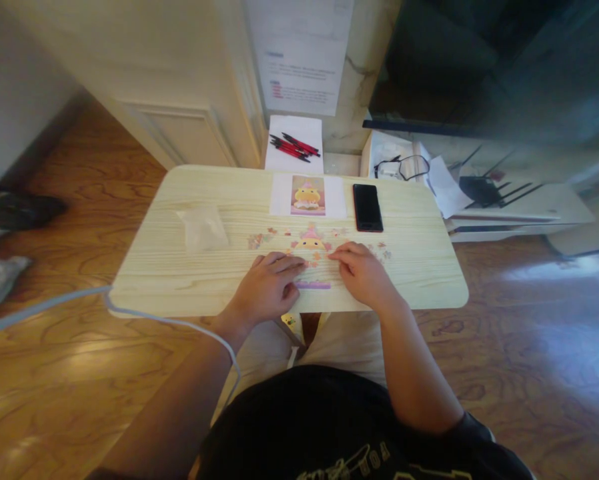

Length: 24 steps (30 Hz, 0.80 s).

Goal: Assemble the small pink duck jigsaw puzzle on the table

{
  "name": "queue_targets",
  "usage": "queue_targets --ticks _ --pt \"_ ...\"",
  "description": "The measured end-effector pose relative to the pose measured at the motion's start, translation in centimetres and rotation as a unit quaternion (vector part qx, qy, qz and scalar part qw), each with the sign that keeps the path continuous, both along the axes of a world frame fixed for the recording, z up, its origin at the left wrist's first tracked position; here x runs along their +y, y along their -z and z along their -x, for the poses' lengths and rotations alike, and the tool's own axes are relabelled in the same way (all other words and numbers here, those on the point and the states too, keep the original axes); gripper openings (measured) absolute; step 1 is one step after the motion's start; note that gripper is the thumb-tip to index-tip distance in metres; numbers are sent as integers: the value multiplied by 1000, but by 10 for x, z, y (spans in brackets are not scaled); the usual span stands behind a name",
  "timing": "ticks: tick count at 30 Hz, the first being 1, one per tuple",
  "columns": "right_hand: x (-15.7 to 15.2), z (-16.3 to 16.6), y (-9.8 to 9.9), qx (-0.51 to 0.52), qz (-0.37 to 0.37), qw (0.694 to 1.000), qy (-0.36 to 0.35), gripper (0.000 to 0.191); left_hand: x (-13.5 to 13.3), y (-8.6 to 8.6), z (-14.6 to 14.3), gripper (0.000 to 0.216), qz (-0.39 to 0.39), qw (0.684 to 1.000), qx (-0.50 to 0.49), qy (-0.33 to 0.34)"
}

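Note:
A partly built jigsaw puzzle (310, 248) with a yellow and pink figure lies in the middle of a small pale wooden table (179, 267). My left hand (269, 287) rests on the table with its fingers stretched flat toward the puzzle's left side. My right hand (362, 270) lies on the puzzle's right side, fingers extended and pressed on the pieces. Loose puzzle pieces (259, 239) are scattered left and right of the figure. A reference picture (308, 195) of the same figure lies on a white sheet at the table's far edge.
A black phone (367, 207) lies beside the reference picture. A clear plastic bag (202, 228) sits on the table's left part. Red and black pens (294, 147) lie on paper behind the table. A white cable (144, 317) hangs off the near left edge. Wood floor surrounds the table.

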State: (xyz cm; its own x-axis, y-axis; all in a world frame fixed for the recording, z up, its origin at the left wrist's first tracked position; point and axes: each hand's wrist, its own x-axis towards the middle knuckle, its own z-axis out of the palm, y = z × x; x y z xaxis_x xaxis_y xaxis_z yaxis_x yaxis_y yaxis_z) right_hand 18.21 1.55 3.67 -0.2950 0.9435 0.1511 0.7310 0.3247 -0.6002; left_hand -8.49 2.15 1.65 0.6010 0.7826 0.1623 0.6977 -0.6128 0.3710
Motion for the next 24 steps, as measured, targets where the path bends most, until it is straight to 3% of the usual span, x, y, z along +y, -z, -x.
queue_targets --ticks 6,14,18,24 --pt "2 32 10 -54 4 996 -65 49 -4 -2 -1 48 -5 1000 12 1" --pt "-4 8 16 -60 -25 996 -54 50 -7 1 -5 45 -20 1000 10 -11" --pt "-3 0 13 -31 -38 999 -16 49 -6 -2 -5 42 -23 999 -7 -23" --pt "-1 -20 8 -16 -41 998 37 37 -4 0 20 21 -80 987 -81 -116"
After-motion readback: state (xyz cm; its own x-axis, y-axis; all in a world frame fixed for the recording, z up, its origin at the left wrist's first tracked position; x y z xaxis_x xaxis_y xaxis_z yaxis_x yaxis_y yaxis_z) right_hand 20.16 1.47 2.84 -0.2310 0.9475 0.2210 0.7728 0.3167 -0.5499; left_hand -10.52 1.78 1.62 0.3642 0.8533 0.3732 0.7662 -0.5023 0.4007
